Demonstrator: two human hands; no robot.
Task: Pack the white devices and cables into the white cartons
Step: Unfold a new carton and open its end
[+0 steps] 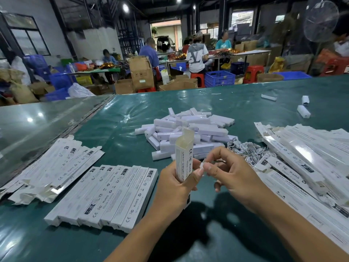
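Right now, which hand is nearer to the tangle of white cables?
Right. The right hand is just in front of the cable tangle, almost beside it. The left hand is farther left, its grip on the upright carton.

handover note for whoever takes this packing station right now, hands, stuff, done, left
Left hand grips an upright carton, top flap open. Right hand pinches a small white piece beside it.
Devices piled mid-table, cables just right of them, unfilled cartons far right.
Done, it seems: row of closed cartons at left.
Left: finish this carton, then pack the remaining pile.
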